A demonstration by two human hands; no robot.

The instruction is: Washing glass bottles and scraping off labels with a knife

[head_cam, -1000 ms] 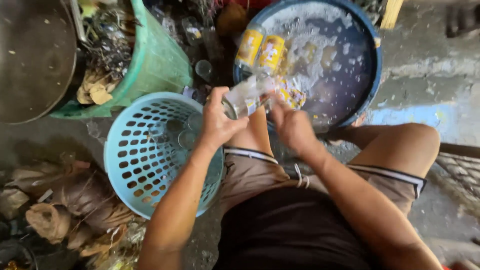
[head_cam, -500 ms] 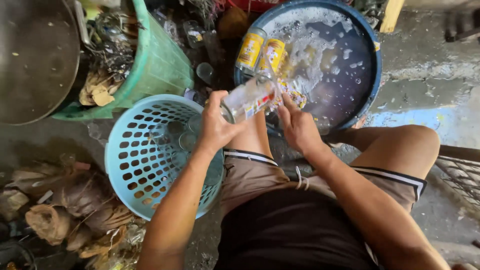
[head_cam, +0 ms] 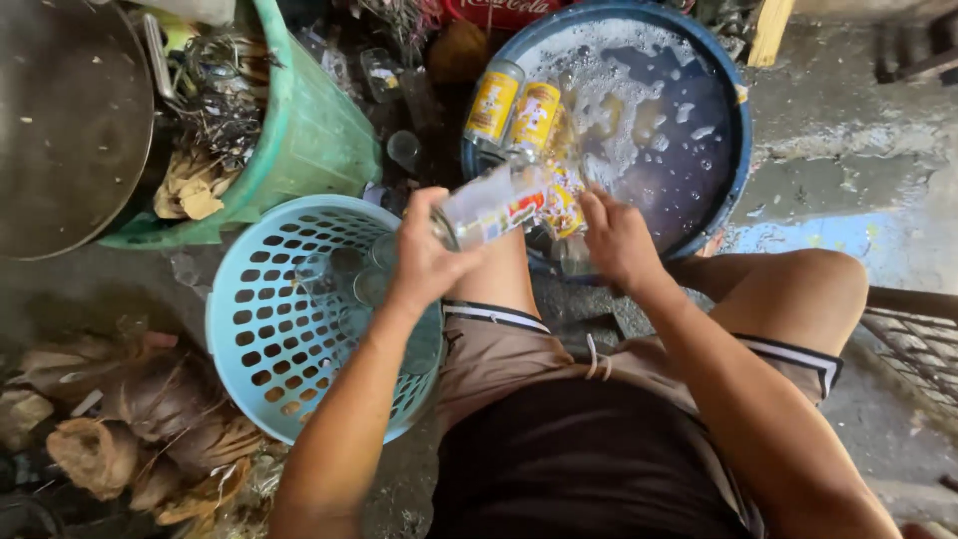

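Here, the left hand [head_cam: 424, 262] grips a clear glass bottle [head_cam: 489, 207] by its base, long axis tilted toward the soapy blue tub [head_cam: 733, 130]; the right hand [head_cam: 619, 240], fingers loosely curled on its label end, holds nothing else.

metal pan [head_cam: 60, 120] cropped, bottle [head_cam: 494, 205] blurred

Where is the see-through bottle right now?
In the head view the clear bottle sits near the middle, lying tilted in the left hand, between the light blue basket and the dark blue soapy tub, with the right hand beside it.
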